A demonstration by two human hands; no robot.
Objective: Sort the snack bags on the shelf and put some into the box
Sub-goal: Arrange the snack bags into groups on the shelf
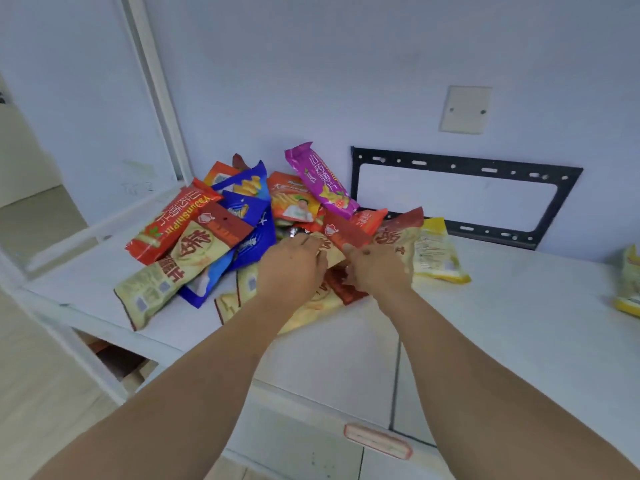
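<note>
Left grip (294, 263) and right grip (375, 268), arms outstretched, clasping a beige-and-red bag (337, 242) atop the shelf (502, 306) pile; red bag (169, 221) reading "Yaoshipin".

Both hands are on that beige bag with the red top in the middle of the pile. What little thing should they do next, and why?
Probably lift that beige bag with the red top straight up, free of the pile. The left hand and right hand both seem to hold it already, but other bags lie around and partly under it on the white shelf. No box shows in this view, so freeing the bag comes first.
</note>
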